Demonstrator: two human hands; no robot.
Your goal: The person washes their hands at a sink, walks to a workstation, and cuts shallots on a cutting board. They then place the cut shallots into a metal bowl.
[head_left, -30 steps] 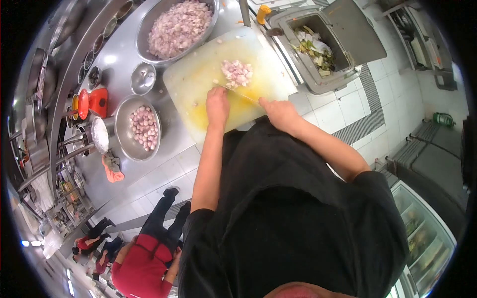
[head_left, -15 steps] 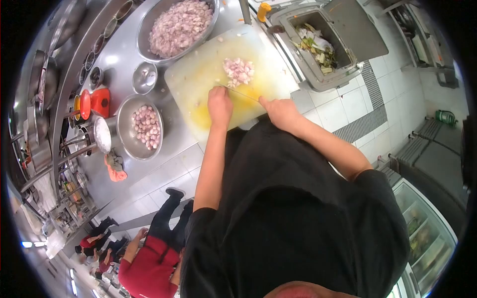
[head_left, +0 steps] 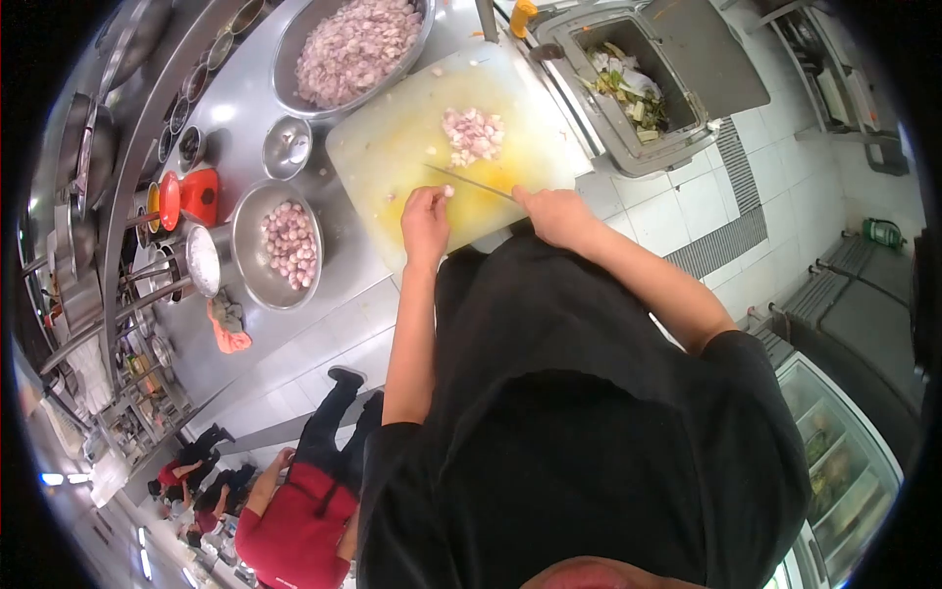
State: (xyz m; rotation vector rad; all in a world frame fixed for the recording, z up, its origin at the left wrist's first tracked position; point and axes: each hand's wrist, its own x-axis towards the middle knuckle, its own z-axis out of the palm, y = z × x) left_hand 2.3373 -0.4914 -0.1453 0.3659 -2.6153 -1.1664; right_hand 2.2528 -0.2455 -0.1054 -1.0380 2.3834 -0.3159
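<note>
My right hand (head_left: 557, 215) is closed round the handle of a knife (head_left: 471, 183), whose blade points left over the yellow-stained cutting board (head_left: 368, 147). Just below the blade's tip, the fingers of my left hand (head_left: 426, 224) pinch a small pale shallot (head_left: 448, 190). A heap of chopped shallot (head_left: 473, 135) lies on the board beyond the knife. To the left, a steel bowl (head_left: 245, 245) holds whole peeled shallots (head_left: 290, 245). A larger bowl (head_left: 278, 79) at the top is full of shallot pieces (head_left: 359, 51).
A small metal bowl (head_left: 287, 147) and a red scale (head_left: 199, 199) stand on the steel counter (head_left: 339, 216). An open bin (head_left: 623, 93) with scraps is right of the board. A cloth (head_left: 228, 324) lies at the counter edge. Co-workers in red (head_left: 299, 525) are at lower left.
My left hand has shifted slightly down and left, and the shallot between its fingers now shows. The knife blade has come apart from the left fingers.
</note>
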